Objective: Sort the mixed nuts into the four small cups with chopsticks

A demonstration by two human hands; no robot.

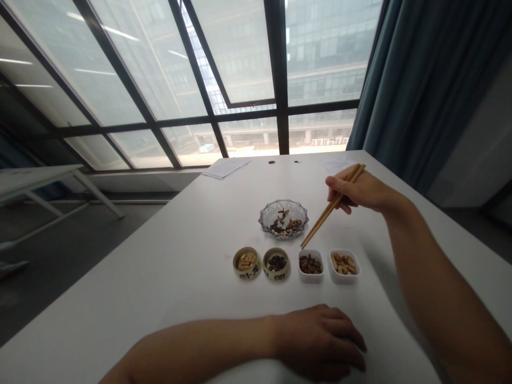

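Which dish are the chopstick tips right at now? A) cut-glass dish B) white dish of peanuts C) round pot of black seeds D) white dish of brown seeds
D: the chopsticks in the right hand end at the back corner of that white dish.

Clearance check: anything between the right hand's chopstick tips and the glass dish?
Nothing visible. The chopsticks in the right hand slant down to tips beside the white dish. Only bare white tabletop lies between those tips and the glass dish.
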